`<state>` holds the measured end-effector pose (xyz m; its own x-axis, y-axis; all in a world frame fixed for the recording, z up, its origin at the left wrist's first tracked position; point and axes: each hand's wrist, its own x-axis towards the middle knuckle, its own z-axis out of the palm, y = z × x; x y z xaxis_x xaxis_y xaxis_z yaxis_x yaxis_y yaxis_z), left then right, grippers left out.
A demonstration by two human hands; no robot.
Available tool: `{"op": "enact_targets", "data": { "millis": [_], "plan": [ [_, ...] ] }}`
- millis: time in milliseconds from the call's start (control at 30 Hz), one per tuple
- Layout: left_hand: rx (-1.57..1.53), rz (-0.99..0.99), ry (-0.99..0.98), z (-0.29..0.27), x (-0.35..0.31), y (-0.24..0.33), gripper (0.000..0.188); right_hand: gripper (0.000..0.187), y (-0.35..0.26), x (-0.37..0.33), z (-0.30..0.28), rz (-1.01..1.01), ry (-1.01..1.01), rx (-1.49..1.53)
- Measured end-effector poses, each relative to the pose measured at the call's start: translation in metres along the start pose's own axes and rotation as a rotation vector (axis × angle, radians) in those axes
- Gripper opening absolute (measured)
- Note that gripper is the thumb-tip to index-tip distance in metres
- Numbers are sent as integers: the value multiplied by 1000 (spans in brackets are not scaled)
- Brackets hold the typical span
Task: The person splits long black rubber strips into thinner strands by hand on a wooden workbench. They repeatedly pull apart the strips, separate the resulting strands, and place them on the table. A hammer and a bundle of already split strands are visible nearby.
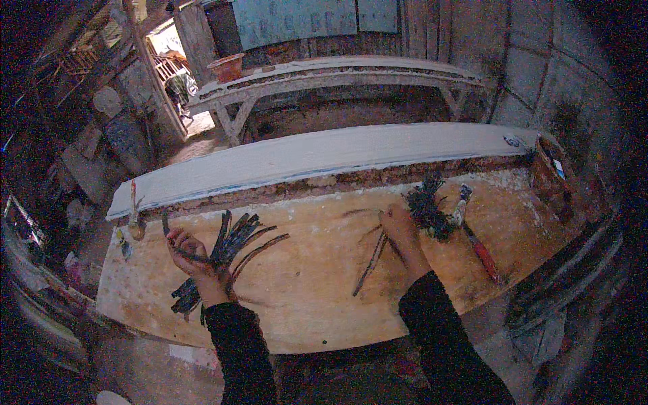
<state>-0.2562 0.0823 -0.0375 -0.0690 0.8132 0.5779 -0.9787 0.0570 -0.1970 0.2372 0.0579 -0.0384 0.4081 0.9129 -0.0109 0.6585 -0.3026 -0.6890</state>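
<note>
My left hand (196, 264) is closed around a thin dark strip whose end sticks up above the fingers. Beneath and beside that hand, a bundle of flat black strips (233, 244) fans out on the wooden board (310, 283). Further right, my right hand (403, 233) pinches a narrow brown-black strip (370, 264) that slants down toward the board. Thin, blurred strands show to the left of its fingers. Just right of this hand lies a bushy clump of dark cut pieces (430, 208). Exactly what the strips are made of cannot be made out.
A red-handled tool (482, 253) with a whitish head lies right of the clump. Another slim tool (136, 219) rests at the far left. Behind the board runs a long white slab (324, 152). A brown bucket (550, 169) stands right; a second bench (344, 71) is farther back.
</note>
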Motion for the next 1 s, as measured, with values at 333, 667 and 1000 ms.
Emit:
{"op": "enact_targets", "data": {
  "millis": [333, 667, 1000],
  "plan": [
    [204, -79, 254, -9, 10, -23, 17, 28, 30, 23, 21, -251, -74, -21],
    [866, -771, 624, 66, -39, -245, 37, 12, -33, -48, -11, -370, -501, 586],
    [625, -768, 538, 39, -48, -254, 17, 13, -60, -81, -15, -359, -686, 673]
  ]
}}
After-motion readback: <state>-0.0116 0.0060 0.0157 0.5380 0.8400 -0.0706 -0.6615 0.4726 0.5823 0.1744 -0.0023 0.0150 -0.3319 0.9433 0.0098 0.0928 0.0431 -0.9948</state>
